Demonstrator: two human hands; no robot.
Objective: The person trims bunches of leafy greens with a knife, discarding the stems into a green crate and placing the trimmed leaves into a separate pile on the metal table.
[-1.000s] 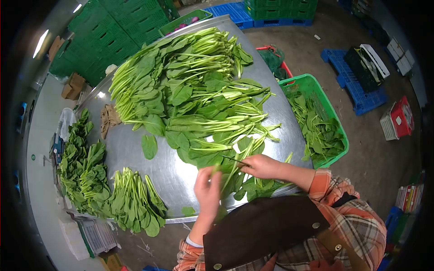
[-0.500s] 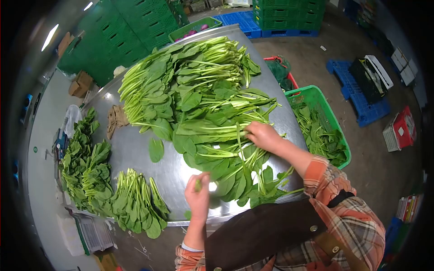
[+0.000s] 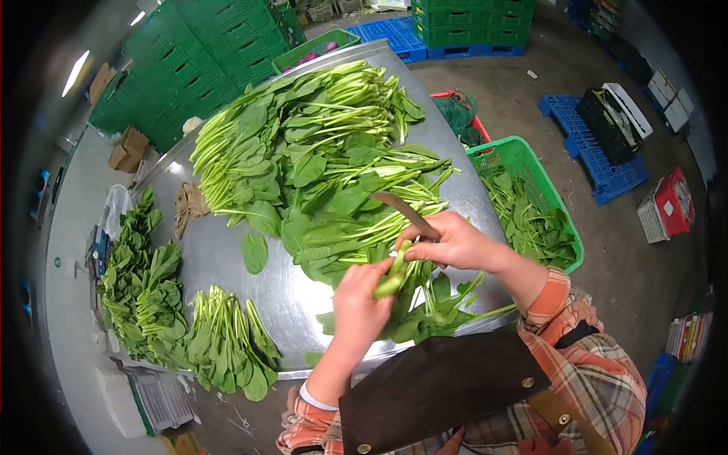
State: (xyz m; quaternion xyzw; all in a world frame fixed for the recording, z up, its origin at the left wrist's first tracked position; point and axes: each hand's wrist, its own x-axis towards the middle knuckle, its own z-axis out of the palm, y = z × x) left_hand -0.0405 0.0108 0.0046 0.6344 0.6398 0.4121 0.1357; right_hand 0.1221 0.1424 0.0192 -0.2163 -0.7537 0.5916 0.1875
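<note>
My left hand (image 3: 365, 297) is closed round the thick pale-green stems of some leafy greens (image 3: 396, 274) over the table's near right part. Beside it, my right hand (image 3: 451, 241) grips a knife (image 3: 403, 208), its curved dark blade pointing up and left, and its fingers touch the stems. Behind both hands lies a large pile of leafy greens (image 3: 303, 144), stems mostly to the right. More loose leaves (image 3: 447, 315) lie below my right hand. Two smaller heaps of greens, one upright-stemmed bunch (image 3: 227, 341) and one leafy heap (image 3: 144, 280), rest at the table's left edge.
The metal table (image 3: 220, 262) bears a brown cloth (image 3: 189, 205) and a single leaf (image 3: 255, 252). A green crate (image 3: 574, 227) of leaves stands right of it, near a red crate (image 3: 479, 130). Stacked green crates (image 3: 189, 68) and blue pallets (image 3: 599, 155) stand farther off.
My right hand has left the pile and now holds a knife. My left hand has moved up and right, and both hands have come together at the stems. The view has shifted slightly.
</note>
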